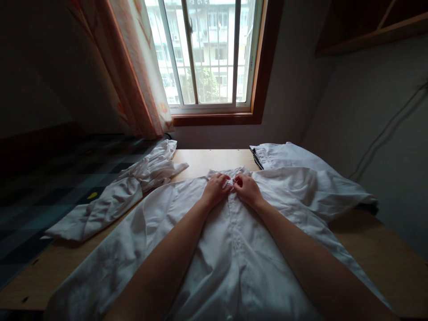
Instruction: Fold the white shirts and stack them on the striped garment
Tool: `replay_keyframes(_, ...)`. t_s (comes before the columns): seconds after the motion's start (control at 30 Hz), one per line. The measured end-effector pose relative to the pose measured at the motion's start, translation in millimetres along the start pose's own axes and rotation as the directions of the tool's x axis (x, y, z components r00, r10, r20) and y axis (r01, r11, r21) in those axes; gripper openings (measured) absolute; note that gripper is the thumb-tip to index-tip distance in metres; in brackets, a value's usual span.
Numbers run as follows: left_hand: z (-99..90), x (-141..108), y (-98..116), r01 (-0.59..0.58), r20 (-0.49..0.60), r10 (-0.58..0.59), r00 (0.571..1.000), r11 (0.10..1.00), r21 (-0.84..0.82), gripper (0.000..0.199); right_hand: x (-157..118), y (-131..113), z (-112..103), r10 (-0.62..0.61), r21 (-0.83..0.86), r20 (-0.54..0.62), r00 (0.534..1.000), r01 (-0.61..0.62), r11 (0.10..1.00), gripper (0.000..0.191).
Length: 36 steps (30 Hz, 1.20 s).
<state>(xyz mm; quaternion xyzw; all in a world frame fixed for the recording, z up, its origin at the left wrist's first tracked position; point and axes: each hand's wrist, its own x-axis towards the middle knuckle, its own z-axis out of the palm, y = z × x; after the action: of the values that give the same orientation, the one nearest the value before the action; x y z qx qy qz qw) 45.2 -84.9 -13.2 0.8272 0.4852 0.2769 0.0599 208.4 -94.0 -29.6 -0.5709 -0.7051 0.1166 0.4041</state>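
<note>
A white shirt (254, 249) lies spread on a light wooden table (214, 159), its collar toward the window and its button front running down the middle. At the collar, my left hand (216, 187) pinches the cloth with its fingers closed. Just to the right, my right hand (246, 188) has its thumb and fingers pinched on the other side of the collar opening. The two hands nearly touch. Whatever small part sits between the fingertips is too small to make out.
Crumpled white cloth (113, 200) lies at the left, partly over a dark checkered bed cover (60, 178) with a yellow spot. More white clothing with a black edge (294, 154) lies back right. Behind stand a window (214, 58) and an orange curtain (123, 67).
</note>
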Motion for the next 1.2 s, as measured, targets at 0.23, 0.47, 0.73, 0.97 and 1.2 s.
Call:
replay_keyframes(0.23, 0.3, -1.5, 2.3, -0.031, -0.001, 0.031, 1.000, 0.997, 0.069, 0.015, 5.9, 11.9, -1.7, 0.052, 0.221, 0.023, 0.998, -0.056, 0.974, 0.011)
replay_keyframes(0.47, -1.1, -0.1, 2.3, -0.050, 0.038, 0.046, 0.998, 0.993, 0.110, 0.019, 7.6, 16.4, -1.2, 0.083, 0.285, 0.010, 0.997, -0.082, 0.955, 0.016)
replay_keyframes(0.73, -0.3, -0.6, 5.1, 0.006, 0.081, -0.021, 0.997, 0.983, 0.183, 0.021, 8.0, 13.9, -2.6, 0.064, 0.212, 0.063, 0.996, -0.076, 0.974, 0.011)
replay_keyframes(0.97, 1.4, 3.1, 6.1, 0.091, 0.070, -0.106, 0.992, 0.976, 0.200, 0.024, 8.1, 10.8, -4.0, 0.052, 0.148, 0.081, 0.995, -0.063, 0.987, 0.012)
replay_keyframes(1.2, 1.3, 4.8, 2.9, 0.083, 0.039, -0.091, 0.995, 0.984, 0.158, 0.013, 6.9, 7.4, -6.5, 0.052, 0.146, 0.082, 0.995, -0.063, 0.987, 0.011)
